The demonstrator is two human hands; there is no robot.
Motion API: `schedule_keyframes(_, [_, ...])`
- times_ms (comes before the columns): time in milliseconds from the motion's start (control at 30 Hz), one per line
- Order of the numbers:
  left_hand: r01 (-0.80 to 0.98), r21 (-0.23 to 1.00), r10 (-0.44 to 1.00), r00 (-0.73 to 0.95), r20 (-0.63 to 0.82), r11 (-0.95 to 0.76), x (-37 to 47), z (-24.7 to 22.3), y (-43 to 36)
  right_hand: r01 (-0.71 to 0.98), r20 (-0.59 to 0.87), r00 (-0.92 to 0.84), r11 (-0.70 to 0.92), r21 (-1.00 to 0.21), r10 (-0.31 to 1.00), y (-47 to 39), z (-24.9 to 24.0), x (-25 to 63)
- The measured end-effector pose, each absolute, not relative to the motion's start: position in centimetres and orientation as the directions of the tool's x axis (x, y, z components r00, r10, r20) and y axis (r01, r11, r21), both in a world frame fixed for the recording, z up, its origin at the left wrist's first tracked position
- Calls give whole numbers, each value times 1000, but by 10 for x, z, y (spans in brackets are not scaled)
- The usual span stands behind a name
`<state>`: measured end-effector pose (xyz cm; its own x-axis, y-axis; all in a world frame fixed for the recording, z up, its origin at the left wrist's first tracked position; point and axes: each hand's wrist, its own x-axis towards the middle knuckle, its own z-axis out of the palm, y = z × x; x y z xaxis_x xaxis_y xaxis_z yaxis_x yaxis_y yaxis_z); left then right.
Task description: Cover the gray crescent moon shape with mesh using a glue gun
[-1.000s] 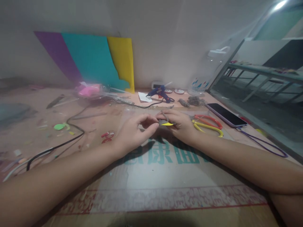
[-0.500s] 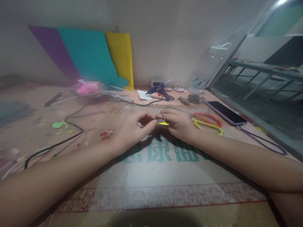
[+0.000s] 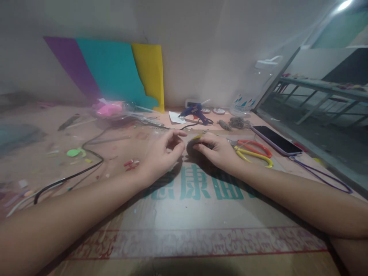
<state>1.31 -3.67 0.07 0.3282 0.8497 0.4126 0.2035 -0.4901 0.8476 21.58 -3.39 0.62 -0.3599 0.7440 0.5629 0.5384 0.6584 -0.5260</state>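
Between the thumb and fingers of my right hand (image 3: 217,149) is a flat, rounded dark grey piece (image 3: 192,147) with some yellow along its upper edge. Its exact kind is unclear, and my fingers cover its right side. Just to the left, my left hand (image 3: 165,151) is apart from the piece, its thumb and fingers parted around nothing. Both hands are above a sheet of cardboard (image 3: 184,214) printed with green characters and a red border. Scissors with one orange and one yellow handle (image 3: 255,151) lie beside my right hand.
Behind my hands a blue glue gun (image 3: 195,111) rests near white paper (image 3: 176,117). A phone (image 3: 276,140) with a strap lies right, below a clear bottle (image 3: 250,88). Purple, teal and yellow sheets (image 3: 112,69) lean on the wall. A black cable (image 3: 71,176) crosses scraps at left.
My left hand has let go of the piece and drawn slightly away, fingers parting. My right hand has turned the piece, so its broad grey face shows. The view has shifted slightly.
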Motion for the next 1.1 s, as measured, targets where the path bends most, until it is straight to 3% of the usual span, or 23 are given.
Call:
schedule_keyframes(167, [288, 623, 686, 290, 667, -728, 12, -2, -35, 512, 423, -301, 519, -684, 855, -36, 11, 213])
schedule_keyframes(300, [336, 515, 607, 288, 741, -788, 10, -2, -34, 482, 342, -342, 475, -736, 875, -39, 16, 211])
schedule_keyframes(600, [239, 550, 600, 337, 726, -800, 11, -3, -36, 461, 324, -379, 480, -746, 867, -42, 17, 209])
schedule_keyframes(733, [298, 609, 678, 280, 680, -735, 11, 1, -37, 504, 454, -366, 583, -637, 812, -42, 13, 212])
schedule_keyframes(933, [296, 800, 842, 331, 427, -522, 12, 8, -38, 524, 657, -485, 793, -310, 577, -33, 6, 222])
schedule_keyframes(1100, [350, 759, 828, 350, 437, -549, 13, 11, -41, 520, 621, -536, 803, -291, 572, -33, 6, 225])
